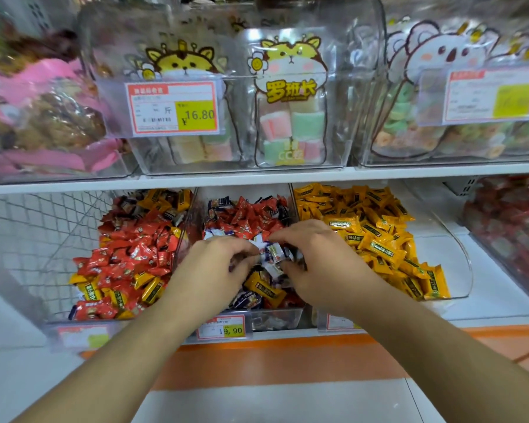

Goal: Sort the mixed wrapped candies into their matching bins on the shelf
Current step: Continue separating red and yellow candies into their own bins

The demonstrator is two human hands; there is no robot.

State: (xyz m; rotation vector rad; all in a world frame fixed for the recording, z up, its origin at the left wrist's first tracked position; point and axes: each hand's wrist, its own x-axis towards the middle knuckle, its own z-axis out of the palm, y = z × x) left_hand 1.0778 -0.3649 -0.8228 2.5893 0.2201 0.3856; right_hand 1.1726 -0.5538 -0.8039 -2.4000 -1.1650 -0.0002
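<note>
White-blue wrapped candies (271, 251) sit pinched by both curled grips, left hand (214, 264) and right hand (315, 257).

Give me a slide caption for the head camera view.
Left hand and right hand dig into the middle bin of mixed candies.

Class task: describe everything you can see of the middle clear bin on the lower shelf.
The middle clear plastic bin sits on the lower white shelf between two similar bins. It is open-topped and holds mixed wrapped candies: mostly red at the back, blue-and-white and a few yellow nearer the front. A price tag reading 19.90 is fixed to its front. The left hand and right hand reach into it, fingers among blue-and-white wrappers.
</note>
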